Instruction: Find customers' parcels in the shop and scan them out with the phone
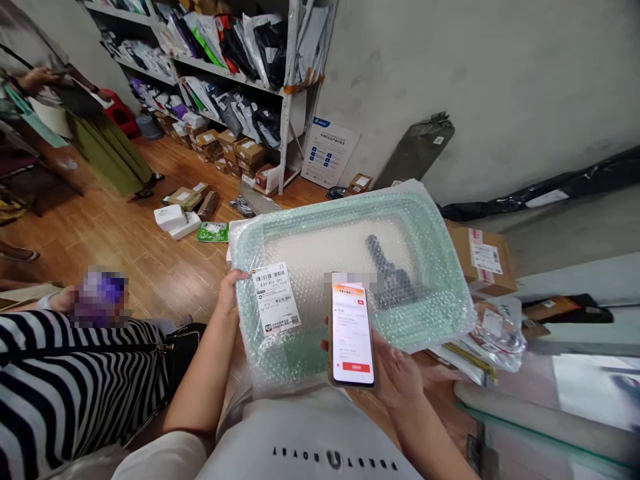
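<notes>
A large pale-green tray-like tub, wrapped in bubble wrap, is held in front of my body, tilted slightly. Through the wrap a dark, scoop-like shape shows inside it. My left hand grips the tub's left edge, its thumb beside a white shipping label. In my right hand is a smartphone with its lit screen facing up, showing a white page with a red button. The phone is over the tub's near side; my right fingers are partly hidden behind it.
Shelves full of bagged parcels stand at the back, with small boxes beneath. Parcels lie on the wooden floor. At right are a cardboard box and a glass-edged counter. People stand at left, one in striped clothing.
</notes>
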`<state>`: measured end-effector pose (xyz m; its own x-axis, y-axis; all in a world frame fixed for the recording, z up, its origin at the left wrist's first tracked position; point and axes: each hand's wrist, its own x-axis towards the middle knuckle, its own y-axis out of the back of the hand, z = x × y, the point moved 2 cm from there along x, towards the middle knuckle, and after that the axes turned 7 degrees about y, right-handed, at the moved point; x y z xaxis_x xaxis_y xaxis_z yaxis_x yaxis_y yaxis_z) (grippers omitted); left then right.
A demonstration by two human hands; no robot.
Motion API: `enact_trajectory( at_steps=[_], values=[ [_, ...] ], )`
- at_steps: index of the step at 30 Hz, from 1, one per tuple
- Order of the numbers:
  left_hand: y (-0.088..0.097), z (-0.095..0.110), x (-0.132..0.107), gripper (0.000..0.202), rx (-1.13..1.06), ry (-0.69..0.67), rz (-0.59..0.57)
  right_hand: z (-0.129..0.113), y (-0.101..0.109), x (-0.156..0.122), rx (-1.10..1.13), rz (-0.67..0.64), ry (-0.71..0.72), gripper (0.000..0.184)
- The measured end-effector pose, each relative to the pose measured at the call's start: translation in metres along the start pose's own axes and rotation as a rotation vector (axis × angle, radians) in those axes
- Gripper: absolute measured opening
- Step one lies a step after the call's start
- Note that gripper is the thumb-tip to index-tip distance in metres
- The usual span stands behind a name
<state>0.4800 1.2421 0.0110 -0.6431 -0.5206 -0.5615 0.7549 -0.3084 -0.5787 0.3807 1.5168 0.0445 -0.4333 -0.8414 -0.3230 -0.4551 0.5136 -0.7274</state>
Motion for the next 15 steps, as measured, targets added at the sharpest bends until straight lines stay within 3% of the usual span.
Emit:
enact_trajectory(
  at_steps=[6, 11, 15],
  values=[
    [-0.002, 0.005, -0.008, 0.04, -0.021, 0.006, -0.023, 0.008, -0.002, -0.001, -0.141, 0.097, 0.022, 0.071],
    [0.0, 0.006, -0.012, 0.038, -0.022, 0.029, 0.003, 0.013, -0.011, 0.004, -0.132, 0.048, 0.017, 0.088],
    [-0.001, 0.007, -0.014, 0.037, -0.027, 0.03, -0.02, 0.016, -0.023, 0.004, -0.188, 0.008, 0.083, 0.087]
  ],
)
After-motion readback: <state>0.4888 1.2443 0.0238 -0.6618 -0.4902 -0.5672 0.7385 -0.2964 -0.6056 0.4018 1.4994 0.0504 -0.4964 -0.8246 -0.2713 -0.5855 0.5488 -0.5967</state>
